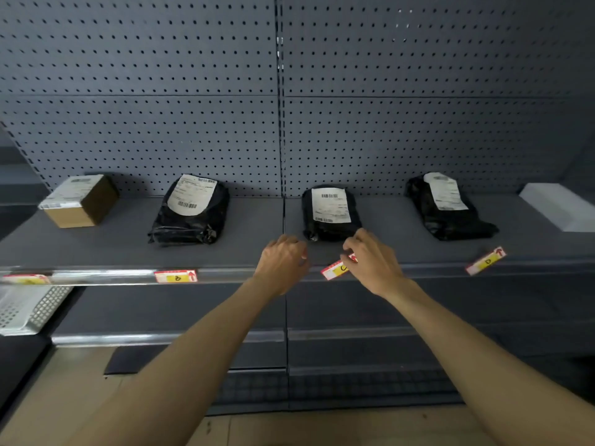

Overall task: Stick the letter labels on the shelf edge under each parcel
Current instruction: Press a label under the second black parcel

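Four parcels stand on the grey shelf (244,249): a cardboard box (80,201) and three black bags (190,210), (330,214), (447,207). One label (25,279) and the B label (175,276) sit flat on the shelf edge. The C label (335,269) lies tilted below the third parcel, its right end pinched by my right hand (370,262). Just left of it my left hand (283,262) hovers with fingers curled, holding nothing. The D label (485,261) lies loose and tilted on the shelf under the fourth parcel.
A pegboard wall (193,91) backs the shelf. A white box (560,206) lies at the far right of the shelf. A white perforated basket (29,309) sits on the lower shelf at the left. Lower shelves and a wooden floor lie below.
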Available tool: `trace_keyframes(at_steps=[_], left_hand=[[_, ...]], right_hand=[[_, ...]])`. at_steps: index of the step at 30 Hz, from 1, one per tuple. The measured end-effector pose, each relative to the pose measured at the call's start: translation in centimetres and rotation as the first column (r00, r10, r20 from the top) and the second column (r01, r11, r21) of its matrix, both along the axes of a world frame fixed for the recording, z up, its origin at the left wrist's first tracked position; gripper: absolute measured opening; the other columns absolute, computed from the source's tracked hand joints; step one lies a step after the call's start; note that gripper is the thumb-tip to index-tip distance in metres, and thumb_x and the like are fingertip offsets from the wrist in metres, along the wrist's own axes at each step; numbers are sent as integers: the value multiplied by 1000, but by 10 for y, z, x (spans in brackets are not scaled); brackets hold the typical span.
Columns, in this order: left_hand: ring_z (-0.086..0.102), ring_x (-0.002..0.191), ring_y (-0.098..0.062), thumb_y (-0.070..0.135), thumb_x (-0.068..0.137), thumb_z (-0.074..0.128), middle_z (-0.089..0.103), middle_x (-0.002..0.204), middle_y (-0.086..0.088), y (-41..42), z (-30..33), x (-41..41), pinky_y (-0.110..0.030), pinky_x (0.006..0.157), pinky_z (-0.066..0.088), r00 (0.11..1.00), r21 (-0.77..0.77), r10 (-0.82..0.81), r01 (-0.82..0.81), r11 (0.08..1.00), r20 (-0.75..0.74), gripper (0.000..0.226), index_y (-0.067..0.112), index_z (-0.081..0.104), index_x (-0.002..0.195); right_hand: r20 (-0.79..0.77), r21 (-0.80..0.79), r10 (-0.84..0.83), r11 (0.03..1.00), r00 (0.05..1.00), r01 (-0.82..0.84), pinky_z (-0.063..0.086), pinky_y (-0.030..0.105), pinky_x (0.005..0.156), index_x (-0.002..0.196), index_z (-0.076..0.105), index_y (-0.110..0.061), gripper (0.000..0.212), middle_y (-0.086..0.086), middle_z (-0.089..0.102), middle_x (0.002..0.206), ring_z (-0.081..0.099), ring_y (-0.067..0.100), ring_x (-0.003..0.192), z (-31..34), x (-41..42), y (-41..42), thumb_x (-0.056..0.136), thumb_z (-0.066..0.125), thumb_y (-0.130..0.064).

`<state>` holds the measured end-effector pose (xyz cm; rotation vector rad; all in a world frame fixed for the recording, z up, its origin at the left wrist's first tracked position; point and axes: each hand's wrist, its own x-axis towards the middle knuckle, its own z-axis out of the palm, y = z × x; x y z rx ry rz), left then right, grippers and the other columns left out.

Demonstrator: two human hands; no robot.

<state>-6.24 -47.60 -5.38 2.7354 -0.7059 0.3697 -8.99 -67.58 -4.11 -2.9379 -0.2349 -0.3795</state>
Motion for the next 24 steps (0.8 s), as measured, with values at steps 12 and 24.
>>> trace_keyframes(at_steps=[12,24], left_hand=[[51,109,-27,19,91,59,60,111,-9,-65,-43,0,-37,89,46,993,66,114,-113,991,-14,16,9,65,102],[53,93,-20,5,85,62,61,99,-2,-64,-40,7,-29,79,45,997,279,29,-48,959,75,11,14,65,90]], right_hand=[[-1,-1,117,993,993,-117,49,32,63,105,59,-9,13,6,53,105,56,22,89,-31,12,-33,95,54,-16],[-24,17,143,990,989,-143,53,34,67,90,65,-8,6,6,56,98,56,19,80,-50,16,-42,91,60,-10]])
